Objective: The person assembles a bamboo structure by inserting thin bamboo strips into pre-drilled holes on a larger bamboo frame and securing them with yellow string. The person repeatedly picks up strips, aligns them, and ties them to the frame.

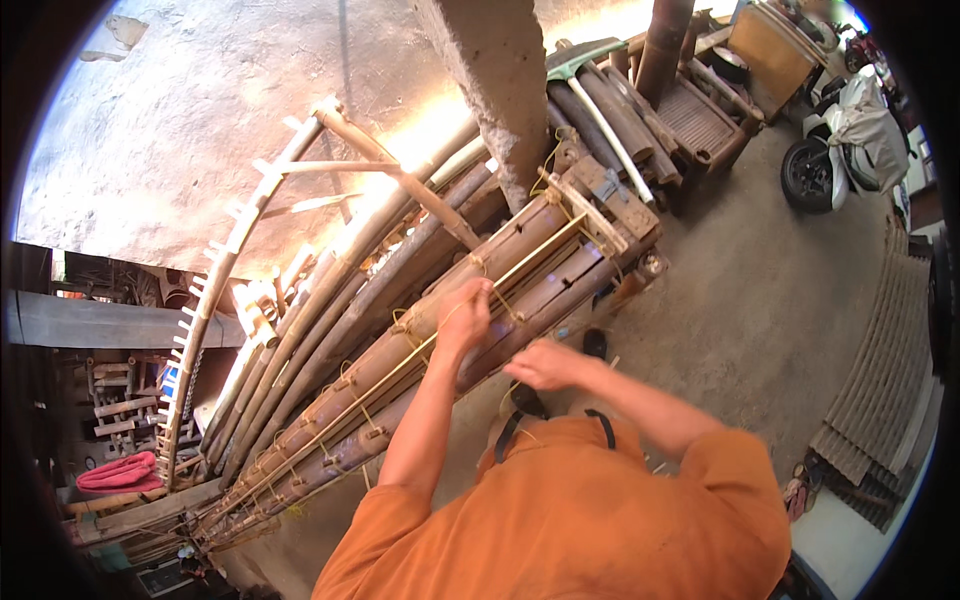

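Two long brown bamboo poles (pixel 380 385) run side by side from lower left to upper right in front of me. A thin yellow strip (pixel 530 262) lies lengthwise along them, and loops of yellow cord (pixel 508 303) are tied along the poles. Over the poles, my left hand (pixel 465 315) is closed, its fingertips pinching at the yellow cord beside the strip. My right hand (pixel 545 365) is closed just off the near pole's edge; whatever lies within its fingers is hidden.
A bamboo frame with pegs (pixel 245 225) leans over more poles (pixel 320 335) at left. A concrete pillar (pixel 490 90) rises behind the work. Cut bamboo lengths (pixel 615 115) lie beyond it. At right are a covered motorcycle (pixel 850 150) and stacked corrugated sheets (pixel 865 370).
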`<state>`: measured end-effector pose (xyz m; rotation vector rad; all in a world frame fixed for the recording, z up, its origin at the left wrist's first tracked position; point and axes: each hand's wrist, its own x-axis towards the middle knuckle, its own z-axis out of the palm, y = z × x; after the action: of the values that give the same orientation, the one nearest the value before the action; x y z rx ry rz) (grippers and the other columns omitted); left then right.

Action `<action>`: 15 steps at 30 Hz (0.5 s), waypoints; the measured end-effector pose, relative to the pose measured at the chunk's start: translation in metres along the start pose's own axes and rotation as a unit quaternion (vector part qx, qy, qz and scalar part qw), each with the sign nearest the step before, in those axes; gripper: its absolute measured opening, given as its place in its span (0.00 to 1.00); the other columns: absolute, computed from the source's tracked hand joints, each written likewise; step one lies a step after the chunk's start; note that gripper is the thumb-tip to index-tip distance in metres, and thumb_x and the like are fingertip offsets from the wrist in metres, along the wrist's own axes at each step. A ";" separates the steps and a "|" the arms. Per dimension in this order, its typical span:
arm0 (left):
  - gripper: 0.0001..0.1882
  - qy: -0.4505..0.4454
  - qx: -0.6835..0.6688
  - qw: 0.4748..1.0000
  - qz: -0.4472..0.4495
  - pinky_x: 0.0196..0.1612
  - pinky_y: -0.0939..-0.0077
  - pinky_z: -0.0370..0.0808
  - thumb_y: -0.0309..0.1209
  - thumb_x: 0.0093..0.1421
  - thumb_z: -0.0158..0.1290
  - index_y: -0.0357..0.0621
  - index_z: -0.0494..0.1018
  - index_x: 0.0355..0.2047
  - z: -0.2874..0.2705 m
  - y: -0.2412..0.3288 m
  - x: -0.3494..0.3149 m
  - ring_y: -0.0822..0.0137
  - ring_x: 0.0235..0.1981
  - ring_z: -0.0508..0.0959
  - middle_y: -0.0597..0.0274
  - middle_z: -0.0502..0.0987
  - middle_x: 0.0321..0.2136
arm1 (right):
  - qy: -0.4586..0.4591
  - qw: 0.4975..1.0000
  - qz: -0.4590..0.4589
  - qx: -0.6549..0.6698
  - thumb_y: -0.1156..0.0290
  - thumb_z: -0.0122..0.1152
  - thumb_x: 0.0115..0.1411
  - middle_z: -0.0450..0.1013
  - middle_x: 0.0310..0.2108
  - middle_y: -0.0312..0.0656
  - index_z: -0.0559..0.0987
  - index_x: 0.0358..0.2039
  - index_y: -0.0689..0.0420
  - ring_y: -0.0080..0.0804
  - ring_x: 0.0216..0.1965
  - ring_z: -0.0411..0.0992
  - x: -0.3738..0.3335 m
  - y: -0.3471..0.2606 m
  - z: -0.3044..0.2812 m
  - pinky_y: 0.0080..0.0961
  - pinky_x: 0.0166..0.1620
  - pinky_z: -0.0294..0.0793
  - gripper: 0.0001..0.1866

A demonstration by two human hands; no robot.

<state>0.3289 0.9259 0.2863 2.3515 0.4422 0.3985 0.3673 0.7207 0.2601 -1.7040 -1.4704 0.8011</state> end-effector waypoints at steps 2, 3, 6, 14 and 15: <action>0.12 0.036 -0.150 0.987 -0.047 0.36 0.58 0.75 0.33 0.69 0.46 0.45 0.79 0.37 -0.008 0.001 0.028 0.51 0.26 0.78 0.45 0.78 0.24 | 0.022 0.990 0.065 0.119 0.57 0.51 0.67 0.73 0.22 0.57 0.77 0.21 0.62 0.62 0.27 0.71 0.008 -0.033 -0.019 0.50 0.33 0.70 0.24; 0.12 0.047 -0.258 0.958 -0.118 0.36 0.62 0.75 0.32 0.69 0.46 0.44 0.80 0.36 -0.011 0.002 0.057 0.55 0.26 0.78 0.47 0.78 0.24 | 0.007 0.991 0.065 0.113 0.57 0.51 0.67 0.73 0.22 0.57 0.76 0.21 0.62 0.62 0.27 0.71 0.003 -0.054 -0.024 0.50 0.33 0.70 0.24; 0.14 0.049 -0.147 0.970 -0.187 0.40 0.58 0.75 0.35 0.67 0.47 0.42 0.79 0.37 -0.002 -0.052 0.105 0.46 0.31 0.80 0.44 0.80 0.29 | -0.007 0.997 0.026 0.066 0.57 0.50 0.67 0.72 0.23 0.58 0.76 0.20 0.62 0.62 0.27 0.71 -0.004 -0.069 -0.047 0.51 0.33 0.69 0.24; 0.13 0.147 0.084 0.979 -0.111 0.38 0.56 0.77 0.33 0.67 0.48 0.44 0.79 0.43 0.011 -0.046 0.116 0.44 0.35 0.82 0.43 0.81 0.33 | -0.043 0.992 0.059 0.103 0.59 0.52 0.65 0.73 0.22 0.57 0.76 0.21 0.62 0.60 0.26 0.71 -0.018 -0.020 -0.033 0.49 0.33 0.69 0.21; 0.13 0.164 0.072 0.980 -0.085 0.38 0.56 0.76 0.33 0.67 0.47 0.43 0.79 0.44 0.009 -0.026 0.119 0.44 0.34 0.82 0.43 0.81 0.33 | -0.039 0.992 0.060 0.102 0.59 0.51 0.65 0.73 0.22 0.57 0.76 0.21 0.62 0.60 0.26 0.70 -0.020 -0.015 -0.030 0.49 0.33 0.69 0.21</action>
<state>0.4332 0.9884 0.2815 2.3675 0.8476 0.6958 0.3814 0.6981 0.2893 -1.6326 -1.2967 1.0564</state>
